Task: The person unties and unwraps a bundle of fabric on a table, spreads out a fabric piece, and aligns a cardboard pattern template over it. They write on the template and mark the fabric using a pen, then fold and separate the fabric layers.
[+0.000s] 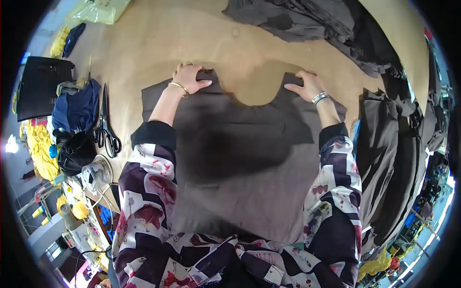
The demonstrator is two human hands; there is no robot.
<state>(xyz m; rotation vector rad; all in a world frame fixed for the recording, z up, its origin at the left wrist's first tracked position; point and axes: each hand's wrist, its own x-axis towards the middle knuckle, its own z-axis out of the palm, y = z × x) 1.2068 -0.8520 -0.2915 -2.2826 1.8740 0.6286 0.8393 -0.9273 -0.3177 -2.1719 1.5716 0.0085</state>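
Observation:
A dark grey-brown garment piece point(249, 192) lies spread on the wooden table, with a curved neckline cut at its top edge. My left hand point(189, 79) rests at the upper left shoulder corner, thumb and fingers pinching the cloth edge. At the upper right shoulder corner, my right hand point(306, 87) holds the fabric in the same way, thumb on top and the other fingers partly behind. A bracelet circles each wrist. The two hands sit on either side of the neckline, apart from each other.
Black scissors point(106, 126) lie on the table point(158, 29) at left, beside navy cloth point(77, 108) and a black flat item point(41, 89). Dark fabric point(293, 19) is heaped at the top. More dark cloth point(384, 153) hangs at right. A plastic bag point(98, 9) is at top left.

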